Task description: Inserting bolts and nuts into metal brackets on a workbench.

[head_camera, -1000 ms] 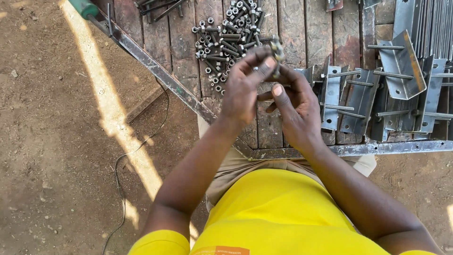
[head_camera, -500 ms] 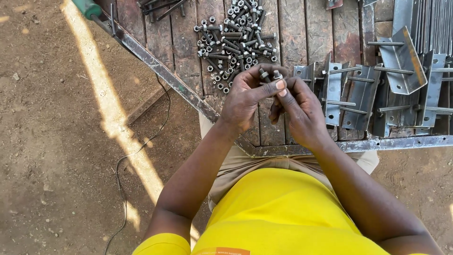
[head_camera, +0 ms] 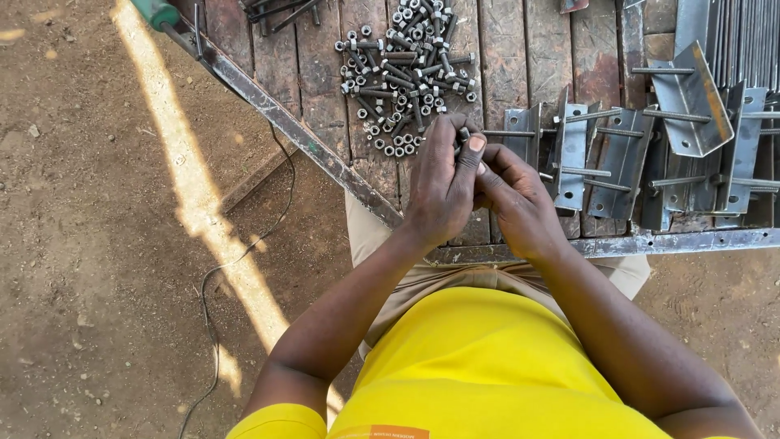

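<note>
Both my hands meet over the wooden bench top (head_camera: 593, 49). My left hand (head_camera: 443, 183) has its fingers closed around a small metal bolt or nut, mostly hidden, with a bit of metal showing at the fingertips. My right hand (head_camera: 520, 199) presses against the left and grips the same small piece. A pile of loose bolts and nuts (head_camera: 406, 73) lies just beyond my left hand. A row of grey metal brackets with threaded bolts (head_camera: 617, 154) lies to the right of my hands.
A steel angle frame (head_camera: 276, 114) edges the bench, running diagonally and along the near side. A green-handled tool (head_camera: 154, 12) sits at the top left. A thin cable (head_camera: 219, 268) trails over the dirt ground. More flat metal strips (head_camera: 747, 41) lie at the top right.
My hands have drawn slightly nearer to my body and closed tighter together. The left fingers now cover the small piece more than before.
</note>
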